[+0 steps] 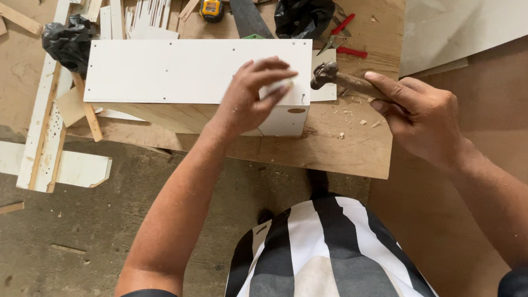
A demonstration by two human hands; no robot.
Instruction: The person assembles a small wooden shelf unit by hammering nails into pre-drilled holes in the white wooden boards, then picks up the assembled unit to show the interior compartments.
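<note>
— While the left hand (252, 96) rests on the white panel (197, 69), where is the hammer (340, 80)?

— Held in the right hand (419, 117), fingers clamped round the wooden handle, forefinger laid along it. Its head hangs just beside the panel's right end, over the plywood bench (340, 155).

— And the left fingers?

— Pressed together near that same end, pinching something small against the panel; possibly a nail, though it is too small to tell.

— What could go wrong?

— Those fingertips sit very near the hammer head, so a glancing blow could catch them. The panel lies atop a white box (285, 122) close to the bench edge; a hard knock might shift it.

— Anything nearby?

— A yellow tape measure (212, 9), red-handled pliers (344, 37) and a black plastic bag (302, 12) behind.
</note>
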